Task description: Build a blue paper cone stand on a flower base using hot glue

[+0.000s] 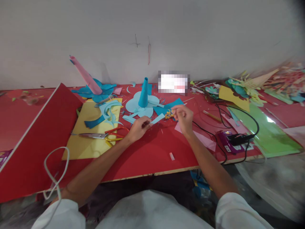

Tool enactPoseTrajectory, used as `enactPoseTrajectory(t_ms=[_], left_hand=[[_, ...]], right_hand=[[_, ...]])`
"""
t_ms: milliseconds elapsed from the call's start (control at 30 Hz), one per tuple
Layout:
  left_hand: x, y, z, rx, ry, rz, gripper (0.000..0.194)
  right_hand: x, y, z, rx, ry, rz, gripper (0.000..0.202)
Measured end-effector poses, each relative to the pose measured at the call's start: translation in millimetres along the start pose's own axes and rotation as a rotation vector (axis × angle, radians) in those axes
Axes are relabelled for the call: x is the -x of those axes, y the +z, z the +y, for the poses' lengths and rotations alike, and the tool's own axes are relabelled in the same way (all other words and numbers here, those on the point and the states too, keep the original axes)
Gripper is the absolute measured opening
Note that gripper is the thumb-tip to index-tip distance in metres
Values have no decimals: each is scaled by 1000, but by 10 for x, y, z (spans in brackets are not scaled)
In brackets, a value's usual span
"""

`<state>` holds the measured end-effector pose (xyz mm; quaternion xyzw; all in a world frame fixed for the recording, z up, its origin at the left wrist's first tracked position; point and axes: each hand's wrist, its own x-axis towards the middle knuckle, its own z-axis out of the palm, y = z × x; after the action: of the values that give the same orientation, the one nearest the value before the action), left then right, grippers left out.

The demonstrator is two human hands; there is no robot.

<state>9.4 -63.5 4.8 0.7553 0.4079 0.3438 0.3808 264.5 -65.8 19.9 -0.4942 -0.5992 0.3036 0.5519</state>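
Note:
My left hand (140,128) is closed in a pinch around a light blue paper strip (158,119), which sticks out toward the right. My right hand (184,118) is raised a little to the right, its fingers curled together; whether anything is in them is hidden. Beside those fingers lies a small yellow tangle (169,114). Just beyond my hands, a blue paper cone (143,93) stands upright on a light blue scalloped paper shape (131,103). Dark blue paper (175,104) lies at its right.
Scissors (95,135) with red and yellow handles rest on yellow paper (81,149) at left. A pink paper cone (87,76) leans behind. At right are a purple device (225,142) with black cables, a green sheet (269,133) and a brown stick (212,116). A red panel (45,136) stands far left.

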Motion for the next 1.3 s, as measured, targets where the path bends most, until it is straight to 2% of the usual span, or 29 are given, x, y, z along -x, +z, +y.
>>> enactPoseTrajectory(t_ms=[100,200,433,600,667,767,867,933,1100,1300], left_hand=[[10,9,-17,-26,18,-3,22],[16,16,-7,-44,21,-15,20],[-4,3,37,-43,-29,16,27],[-8,-8,-2,-72,-44,52,30],[-6,-13,-6,-67,-25,49,32],[-2,-18,6,-63,34,39,33],[2,-21,22,-50,113,38,33],[4,-22,30,-44,144,24,33],[11,-9,34,-70,121,11,33],[28,36,35,-106,93,15,29]], right_hand=[[79,207,-54,89,-86,-171,49],[134,345,-81,188,-127,-216,57],[136,305,-65,197,-132,-104,55],[59,170,-6,-2,-52,104,48],[33,144,22,-79,-34,130,44],[33,182,54,-104,-26,20,46],[70,270,61,-57,-19,-118,68],[91,311,53,-51,-5,-180,73],[87,299,26,-90,80,-254,42],[123,344,7,-21,17,-308,39]])
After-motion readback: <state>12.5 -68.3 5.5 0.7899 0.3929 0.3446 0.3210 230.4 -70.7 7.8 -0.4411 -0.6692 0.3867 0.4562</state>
